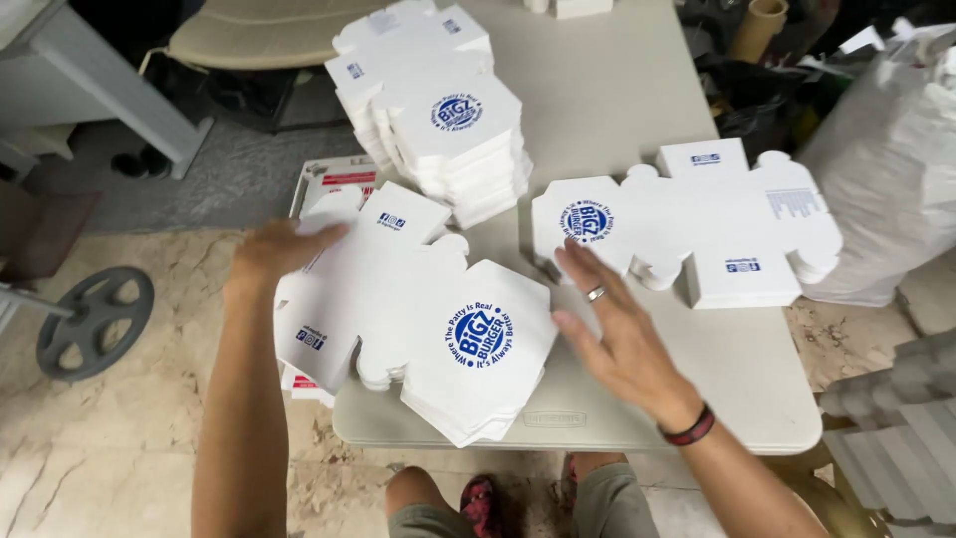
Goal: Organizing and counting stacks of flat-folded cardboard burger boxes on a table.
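- Left hand [279,251], fingers spread flat, presses the near stack of flat white die-cut cardboard box blanks [418,329] overhanging the beige plastic table's [617,90] near-left corner.
- Right hand [617,334], open and empty, hovers just beside that stack.

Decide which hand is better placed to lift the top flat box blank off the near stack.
Probably the left hand: it already rests on the near stack at its far-left corner. The right hand hovers open beside its right edge.

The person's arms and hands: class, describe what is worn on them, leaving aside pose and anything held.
Both forearms are bare, with no sleeves in view. The right hand wears a plain silver-coloured ring on one finger and a dark wristband with red accents at the wrist. The left hand wears nothing visible.
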